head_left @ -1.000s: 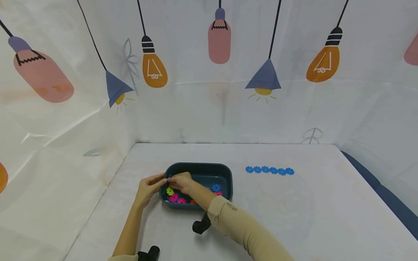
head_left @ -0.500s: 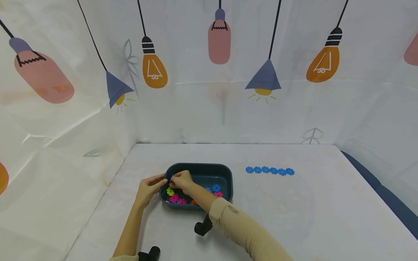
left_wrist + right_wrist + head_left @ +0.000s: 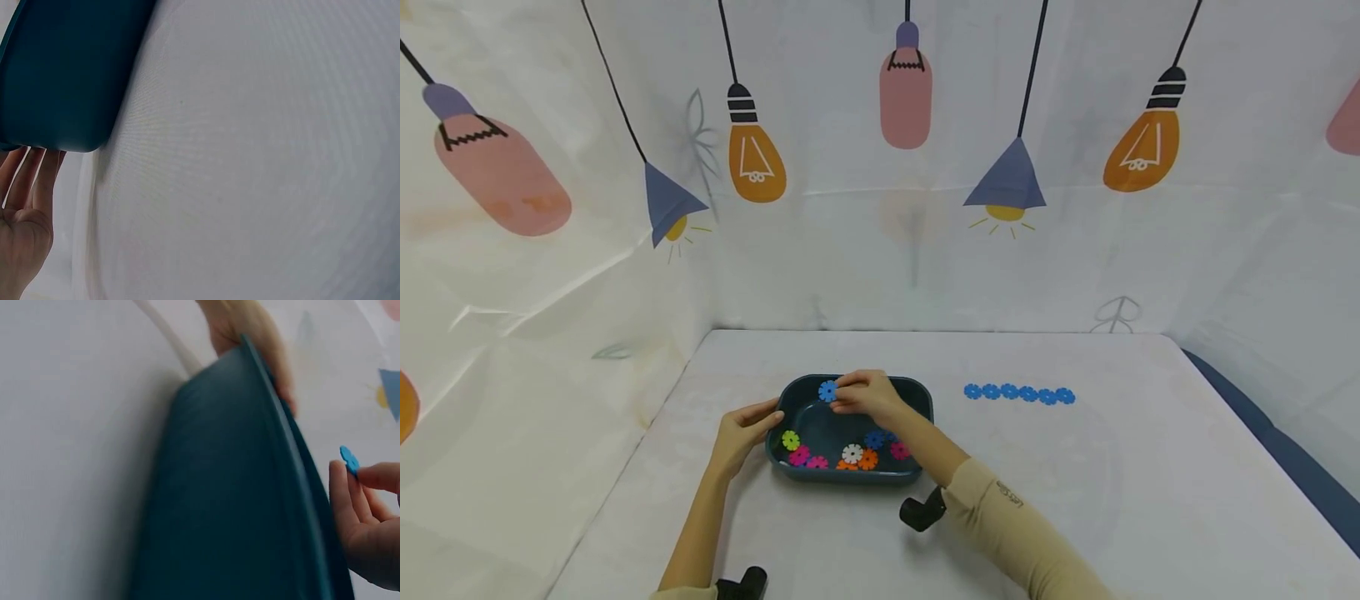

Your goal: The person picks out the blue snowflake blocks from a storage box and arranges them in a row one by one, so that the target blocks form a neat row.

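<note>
In the head view a dark teal tray (image 3: pixel 820 419) stands on the white table. My left hand (image 3: pixel 739 439) holds its left end, thumb over the rim; in the left wrist view the fingers (image 3: pixel 42 181) lie against the outer wall. With thumb and fingertips, my right hand (image 3: pixel 871 395) pinches a blue flower-shaped disc (image 3: pixel 827 391) over the back of the tray. The right wrist view shows that blue disc (image 3: pixel 349 460) above the rim. Inside the tray lie a yellow-green disc (image 3: pixel 791 440), a white disc (image 3: pixel 852 453), and several pink, orange and blue ones.
Several blue discs (image 3: pixel 1019 392) form a row on the table (image 3: pixel 1150 467), right of the tray. A white sheet printed with lamps (image 3: pixel 865 250) hangs behind and at the sides. Black wrist straps (image 3: pixel 922 510) are worn on both arms.
My right hand has risen from the tray's left corner and moved right, carrying a blue disc. The white and orange discs show more fully. My left hand stays on the rim.
</note>
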`<state>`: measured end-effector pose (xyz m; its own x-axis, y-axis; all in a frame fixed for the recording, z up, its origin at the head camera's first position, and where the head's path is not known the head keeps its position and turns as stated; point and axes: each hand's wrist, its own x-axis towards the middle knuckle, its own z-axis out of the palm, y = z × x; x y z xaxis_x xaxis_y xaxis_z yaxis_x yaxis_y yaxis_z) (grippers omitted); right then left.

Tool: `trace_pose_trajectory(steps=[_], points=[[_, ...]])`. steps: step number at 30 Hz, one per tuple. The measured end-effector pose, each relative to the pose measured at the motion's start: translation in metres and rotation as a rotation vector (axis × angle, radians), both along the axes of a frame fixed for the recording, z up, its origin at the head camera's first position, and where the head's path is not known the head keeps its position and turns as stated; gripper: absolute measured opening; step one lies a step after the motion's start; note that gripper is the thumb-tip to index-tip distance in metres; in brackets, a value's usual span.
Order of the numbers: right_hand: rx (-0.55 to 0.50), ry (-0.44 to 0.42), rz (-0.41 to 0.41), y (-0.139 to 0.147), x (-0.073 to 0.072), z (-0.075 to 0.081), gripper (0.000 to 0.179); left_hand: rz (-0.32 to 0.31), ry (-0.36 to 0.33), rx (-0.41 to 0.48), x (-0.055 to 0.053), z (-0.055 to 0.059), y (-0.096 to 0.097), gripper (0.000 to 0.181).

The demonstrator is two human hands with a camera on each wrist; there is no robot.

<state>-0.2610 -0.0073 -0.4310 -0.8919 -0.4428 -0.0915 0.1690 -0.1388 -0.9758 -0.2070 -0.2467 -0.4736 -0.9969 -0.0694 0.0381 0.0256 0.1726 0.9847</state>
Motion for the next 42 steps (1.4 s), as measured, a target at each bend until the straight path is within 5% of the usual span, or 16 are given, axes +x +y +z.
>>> trace_pose_trajectory(steps=[7,23,29,33,42], points=[[0.047,0.086,-0.038,0.062,-0.001,0.019,0.03,0.013,-0.007,-0.004,0.0,-0.002,-0.002,0.043],[0.19,0.125,-0.226,0.225,-0.001,0.02,0.044,-0.003,0.011,0.003,0.0,-0.002,-0.001,0.043],[0.2,0.076,-0.329,0.295,-0.002,0.01,0.044,0.003,-0.006,0.002,0.0,-0.003,-0.001,0.044],[0.296,0.03,-0.403,0.333,-0.005,-0.001,0.048,0.007,-0.023,-0.005,0.0,-0.003,-0.002,0.045],[0.505,-0.092,-0.549,0.37,-0.011,-0.026,0.043,0.01,-0.006,-0.003,0.0,-0.001,0.0,0.044]])
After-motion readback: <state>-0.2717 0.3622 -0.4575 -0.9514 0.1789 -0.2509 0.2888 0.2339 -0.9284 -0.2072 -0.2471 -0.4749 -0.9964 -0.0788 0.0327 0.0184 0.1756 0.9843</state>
